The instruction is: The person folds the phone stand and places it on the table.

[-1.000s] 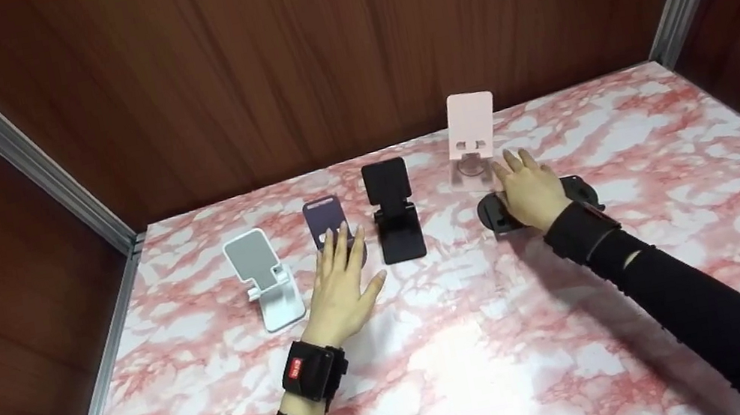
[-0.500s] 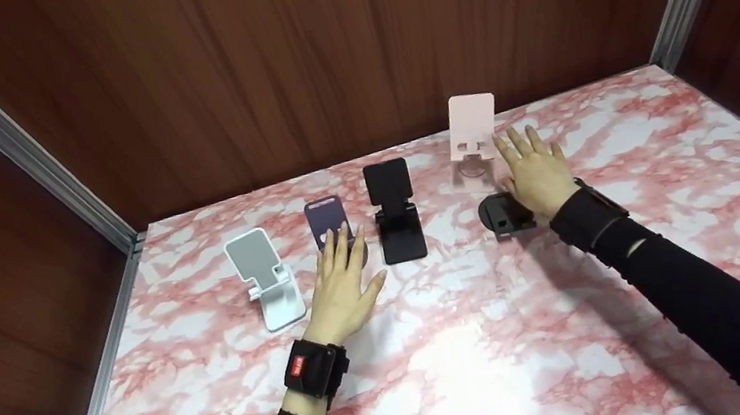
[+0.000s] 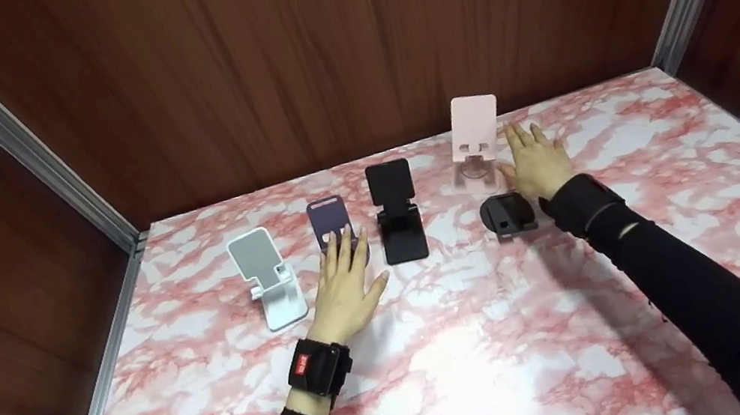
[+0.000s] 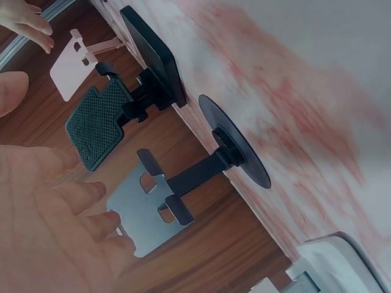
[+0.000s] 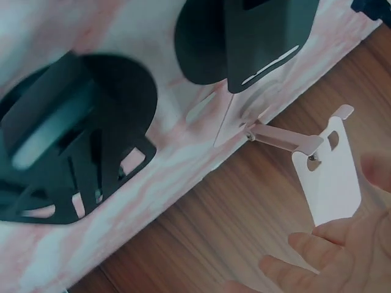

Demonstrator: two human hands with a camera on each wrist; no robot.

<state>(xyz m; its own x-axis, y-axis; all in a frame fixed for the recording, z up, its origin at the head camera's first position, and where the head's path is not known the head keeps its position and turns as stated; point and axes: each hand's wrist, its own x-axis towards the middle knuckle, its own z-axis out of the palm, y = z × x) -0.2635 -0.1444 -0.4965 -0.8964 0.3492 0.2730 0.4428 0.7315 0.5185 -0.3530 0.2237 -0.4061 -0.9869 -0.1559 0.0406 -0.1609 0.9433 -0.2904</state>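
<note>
My left hand (image 3: 344, 296) hovers with straight, spread fingers before the purple phone stand (image 3: 325, 213), covering its lower part. The left wrist view shows that stand's plate (image 4: 140, 223) just beyond the fingertips; contact is unclear there. My right hand (image 3: 541, 162), fingers extended, is above the table between the pink phone stand (image 3: 474, 119) and a low black stand with a round base (image 3: 516, 204). Nothing is gripped by it. A second low black stand (image 5: 113, 104) appears in the right wrist view; in the head view the right hand and wrist hide it.
An upright black phone stand (image 3: 390, 181) stands between the purple and pink ones. The white phone stand (image 3: 255, 254) is at the left. All sit on a red-and-white marbled table (image 3: 445, 377), enclosed by brown wood panels (image 3: 313, 58) with metal corner posts.
My right hand has moved off the round-based low black stand, away from me and slightly right, uncovering that stand. The left hand stays nearly still, and the stands keep their places.
</note>
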